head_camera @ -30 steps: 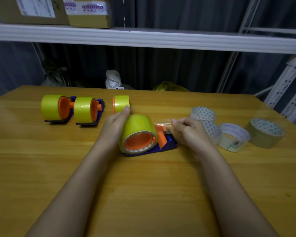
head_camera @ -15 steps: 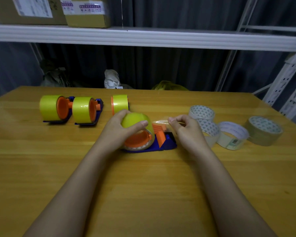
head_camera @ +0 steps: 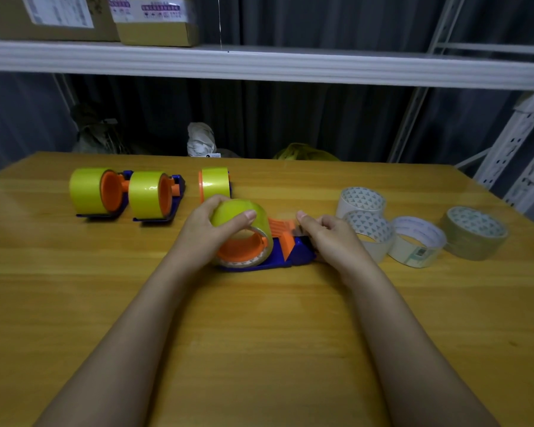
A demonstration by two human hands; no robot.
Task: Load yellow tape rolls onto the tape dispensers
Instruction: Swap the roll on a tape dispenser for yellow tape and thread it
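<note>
At the frame's centre, the left hand wraps its grip around a yellow tape roll seated on a blue dispenser; the right hand pinches the tape's loose end on the tabletop.

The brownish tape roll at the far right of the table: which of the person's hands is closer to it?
Right. The right hand sits by the dispenser's blue front end, with pale rolls between it and the brownish tape roll. The left hand grips the yellow roll, farther away.
</note>
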